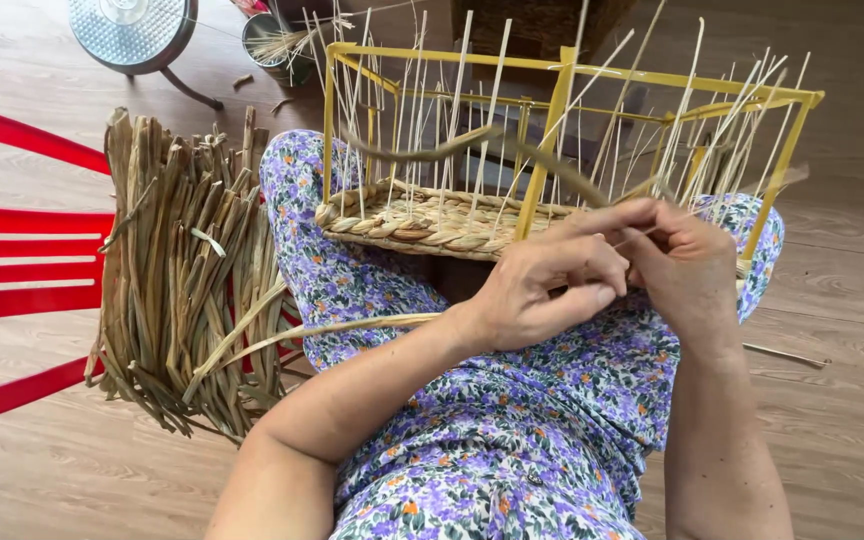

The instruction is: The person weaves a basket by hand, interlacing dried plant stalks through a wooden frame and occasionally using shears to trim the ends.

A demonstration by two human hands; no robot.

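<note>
Both hands (542,290) (687,260) pinch a straw strand (552,165) against the basket (422,220).

The frame (562,90) rests on the lap (352,270), reed bundle (187,270) to its left.

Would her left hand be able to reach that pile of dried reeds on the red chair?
Probably yes: the dried reeds lie right beside the knee on the left hand's side, with nothing between, though it is busy at the woven basket.
</note>
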